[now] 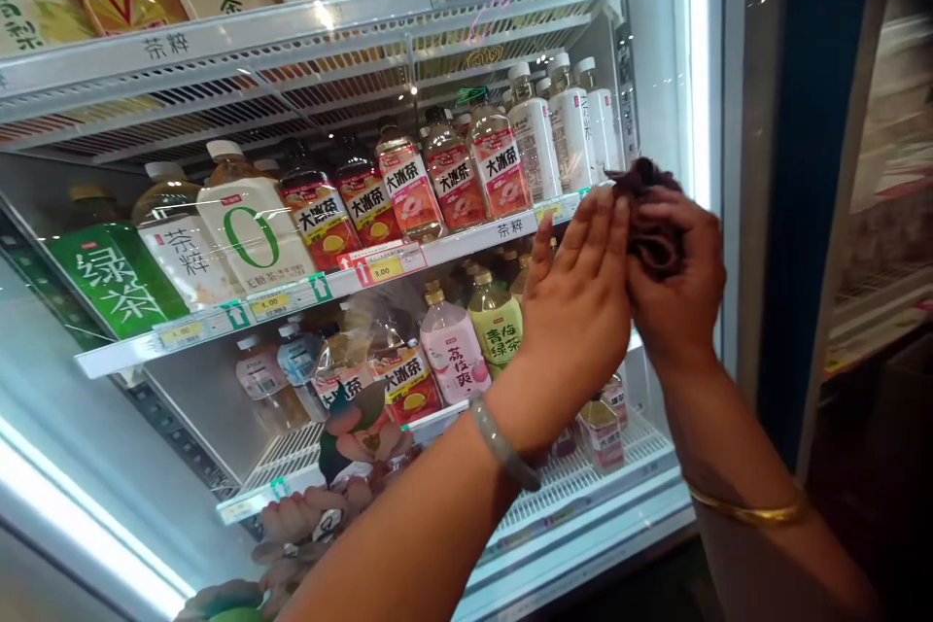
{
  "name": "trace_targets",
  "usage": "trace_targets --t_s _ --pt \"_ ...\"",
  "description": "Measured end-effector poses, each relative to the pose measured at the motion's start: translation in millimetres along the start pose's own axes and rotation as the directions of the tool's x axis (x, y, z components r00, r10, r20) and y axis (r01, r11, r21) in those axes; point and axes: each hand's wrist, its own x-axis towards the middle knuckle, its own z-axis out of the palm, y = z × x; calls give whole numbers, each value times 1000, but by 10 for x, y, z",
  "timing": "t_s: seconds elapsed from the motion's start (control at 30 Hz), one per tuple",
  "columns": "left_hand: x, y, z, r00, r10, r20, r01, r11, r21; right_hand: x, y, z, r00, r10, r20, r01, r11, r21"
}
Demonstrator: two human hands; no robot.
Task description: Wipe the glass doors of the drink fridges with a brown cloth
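A dark, crumpled cloth (648, 180) is bunched in my right hand (689, 287), whose fingers curl round it near the right side of a lit drinks fridge. Just left of it, my left hand (579, 296) is open, palm forward, its fingers stretched upward and seemingly flat on the fridge's glass front. Its fingertips lie beside the cloth; whether they touch it I cannot tell. Behind the hands, bottled drinks fill the middle shelf, among them pink-labelled bottles (501, 165) and white-labelled bottles (535, 136).
The upper shelf edge (364, 5) and middle shelf edge (466, 243) carry price tags. A pink bottle (453, 345) and a green bottle (496, 321) stand lower down. Reflections overlap the lower left. A bright light strip (700, 68) runs down the fridge's right side, beside a dark frame (809, 165).
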Motion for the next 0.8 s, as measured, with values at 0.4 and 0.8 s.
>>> trace_targets --t_s 0.4,0.8 --pt "-324 285 154 992 -99 81 107 989 -105 -135 34 -106 998 37 -42 -41 994 -106" --pt "-912 315 120 966 -180 185 207 968 -141 -837 398 -278 874 353 -333 -454 838 -303"
